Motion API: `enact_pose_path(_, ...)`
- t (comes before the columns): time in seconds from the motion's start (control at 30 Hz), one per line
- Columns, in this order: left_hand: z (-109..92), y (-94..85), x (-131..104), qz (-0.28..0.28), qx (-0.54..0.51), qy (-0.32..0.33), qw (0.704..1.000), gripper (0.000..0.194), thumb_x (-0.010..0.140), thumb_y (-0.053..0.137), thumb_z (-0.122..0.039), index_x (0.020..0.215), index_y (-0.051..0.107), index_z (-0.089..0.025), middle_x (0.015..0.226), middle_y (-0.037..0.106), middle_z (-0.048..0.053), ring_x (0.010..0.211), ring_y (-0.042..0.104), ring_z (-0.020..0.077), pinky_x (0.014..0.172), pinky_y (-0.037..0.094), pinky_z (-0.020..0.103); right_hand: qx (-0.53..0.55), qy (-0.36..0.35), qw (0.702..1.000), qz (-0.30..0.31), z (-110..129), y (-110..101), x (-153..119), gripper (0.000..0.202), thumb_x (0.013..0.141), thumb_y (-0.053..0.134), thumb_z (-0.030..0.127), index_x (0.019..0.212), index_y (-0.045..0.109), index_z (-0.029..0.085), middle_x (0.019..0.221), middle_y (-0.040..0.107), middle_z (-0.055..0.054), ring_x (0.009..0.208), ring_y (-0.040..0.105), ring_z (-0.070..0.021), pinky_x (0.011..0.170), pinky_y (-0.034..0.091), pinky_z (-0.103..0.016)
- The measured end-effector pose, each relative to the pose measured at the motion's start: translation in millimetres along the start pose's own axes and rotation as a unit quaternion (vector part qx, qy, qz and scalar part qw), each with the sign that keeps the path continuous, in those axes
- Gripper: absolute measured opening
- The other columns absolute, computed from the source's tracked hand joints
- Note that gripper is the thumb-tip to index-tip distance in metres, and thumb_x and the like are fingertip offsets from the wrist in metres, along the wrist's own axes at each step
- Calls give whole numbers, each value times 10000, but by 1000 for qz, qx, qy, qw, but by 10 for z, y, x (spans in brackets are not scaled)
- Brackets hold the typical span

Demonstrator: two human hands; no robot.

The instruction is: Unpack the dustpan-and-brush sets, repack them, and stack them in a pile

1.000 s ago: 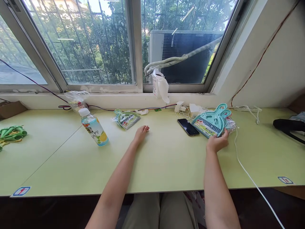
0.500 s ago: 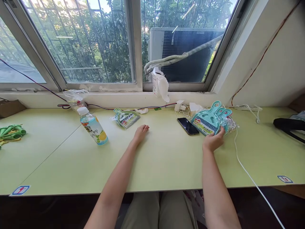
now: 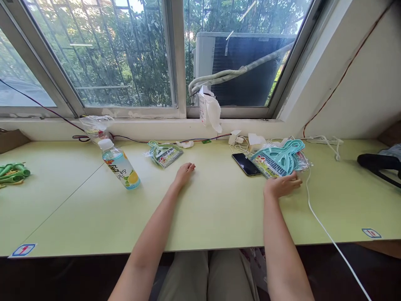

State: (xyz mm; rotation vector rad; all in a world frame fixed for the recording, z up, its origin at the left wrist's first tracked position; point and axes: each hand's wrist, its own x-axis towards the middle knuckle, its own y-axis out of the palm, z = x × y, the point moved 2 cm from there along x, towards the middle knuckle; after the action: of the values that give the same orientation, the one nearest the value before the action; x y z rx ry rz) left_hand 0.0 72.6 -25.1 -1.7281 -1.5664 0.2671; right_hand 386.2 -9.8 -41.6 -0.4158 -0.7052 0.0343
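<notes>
My left hand [image 3: 184, 173] rests on the pale green table [image 3: 206, 209], fingers curled; nothing can be made out in it. In front of it lies a green brush-and-dustpan set [image 3: 163, 154] in clear wrapping. My right hand [image 3: 282, 184] is at the front edge of a stack of teal dustpan-and-brush sets [image 3: 278, 159] in plastic packaging. Its fingers are apart below the stack and hold nothing visible. The stack lies on the table, its handles pointing to the back right. A black phone [image 3: 246, 164] lies left of the stack.
A drink bottle [image 3: 121, 166] stands tilted in view on the left, with a plastic bag [image 3: 97, 127] behind it. Green items [image 3: 14, 173] lie far left. A white cable [image 3: 326, 228] crosses the right side, near a black strap [image 3: 379, 163]. White adapters [image 3: 256, 141] sit at the back.
The teal stack has come down flatter onto the table, and my right hand has let go, its fingers now lower and extended to the right. My left hand keeps its place.
</notes>
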Motion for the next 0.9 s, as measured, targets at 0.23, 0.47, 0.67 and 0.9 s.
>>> enact_pose_path(0.23, -45, -15, -29, 8, 13, -4, 1000, 444, 922, 274, -442, 864, 639, -197, 928, 672, 65, 929, 590, 207, 847, 421, 320, 0, 32, 999, -9, 3, -20, 45, 613, 799, 453, 230, 1378, 278, 129, 1278, 340, -277, 1170, 366, -435, 853, 350, -598)
enact_pose_path(0.47, -17, 0, -16, 6, 13, -6, 1000, 427, 919, 287, -432, 863, 643, -202, 943, 670, 64, 941, 582, 210, 844, 419, 323, -86, -248, 955, 140, 382, 33, -66, 358, 885, 322, 143, 1092, 611, 181, 1108, 546, -195, 1076, 442, -342, 839, 324, -525)
enact_pose_path(0.67, 21, 23, 5, 5, 12, -3, 1000, 422, 921, 295, -435, 869, 640, -198, 943, 671, 59, 925, 583, 201, 836, 422, 316, -166, -321, 896, 256, 387, 286, -150, 361, 851, 318, 60, 1000, 646, 72, 1036, 565, -212, 990, 494, -291, 778, 383, -392)
enact_pose_path(0.9, 44, 49, 14, 4, 14, 2, 1000, 404, 922, 308, -414, 886, 645, -195, 961, 663, 67, 942, 579, 202, 842, 424, 317, -114, -340, 903, 236, 223, 477, -69, 399, 793, 390, 58, 1140, 586, 45, 1193, 556, -188, 1109, 456, -280, 882, 406, -381)
